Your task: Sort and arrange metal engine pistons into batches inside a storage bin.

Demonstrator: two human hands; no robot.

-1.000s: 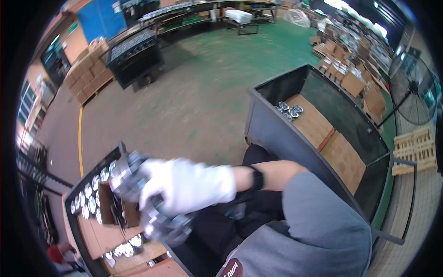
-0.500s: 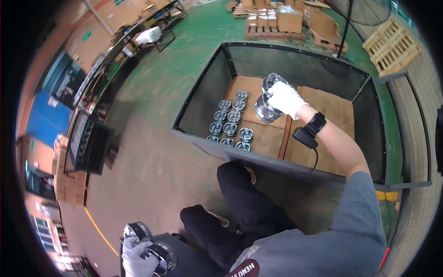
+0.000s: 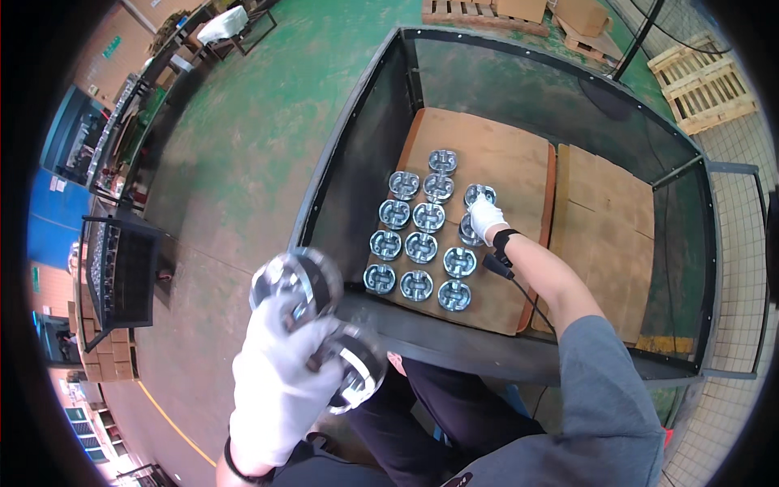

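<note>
Gloved right hand [image 3: 488, 217] touches two pistons [image 3: 468, 232] on cardboard [image 3: 519, 162] in a metal bin [image 3: 495, 77], apparently placing them, its grip hidden; next calls for clean release. Near left, the left hand [image 3: 276, 377] clutches two more pistons [image 3: 363, 365].

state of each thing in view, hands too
left hand: gloved, gripping two held pistons
held pistons: raised, blurred
right hand: gloved, touching bin pistons, grip unclear
bin pistons: in rows, hollow side up
bin: open-topped
cardboard sheets: lying flat inside
</note>
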